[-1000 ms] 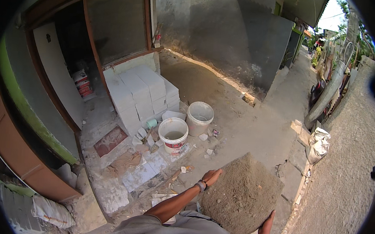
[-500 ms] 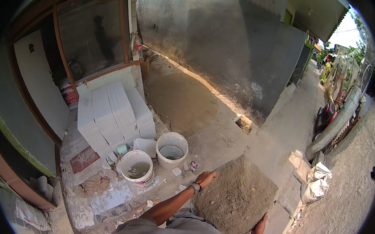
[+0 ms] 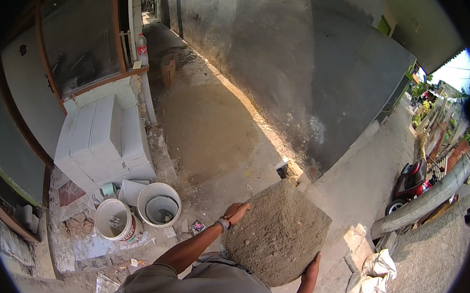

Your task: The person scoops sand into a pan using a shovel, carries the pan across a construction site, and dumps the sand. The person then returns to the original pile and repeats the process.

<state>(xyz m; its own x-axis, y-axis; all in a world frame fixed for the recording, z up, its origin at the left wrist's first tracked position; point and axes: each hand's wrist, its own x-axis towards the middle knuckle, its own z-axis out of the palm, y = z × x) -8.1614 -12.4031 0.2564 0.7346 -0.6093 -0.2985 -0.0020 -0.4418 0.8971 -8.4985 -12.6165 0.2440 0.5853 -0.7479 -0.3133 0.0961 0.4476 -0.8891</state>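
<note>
Buckets (image 3: 131,227) and the stack of white blocks (image 3: 96,142) have slid further left in the head view since the earlier frame, while the load of sand (image 3: 278,231) has stayed squarely in front of the person's shirt (image 3: 203,283); I take it the body has turned and stepped on with it. It now sits just short of the broken gap (image 3: 283,170) in the ground, as seen from above, heaped to a peak and spread nearly to its corners. Both hands are clamped on it: the left hand (image 3: 236,213), a band at the wrist, is curled over the left edge, and the right hand (image 3: 311,266) is pressed along the lower right side. I'd judge it heavy, with a loose, crumbly top that would spill if tipped, so the place to take hold is low on opposite edges, kept level. What carries the sand is almost wholly covered; only a pale sliver shows at the left, and I can't tell whether it's stiff or soft. Fingers tucked beneath are out of sight, the right forearm is cut off at the bottom, and the motorbike (image 3: 411,183) is partly hidden behind a leaning post (image 3: 433,193).
</note>
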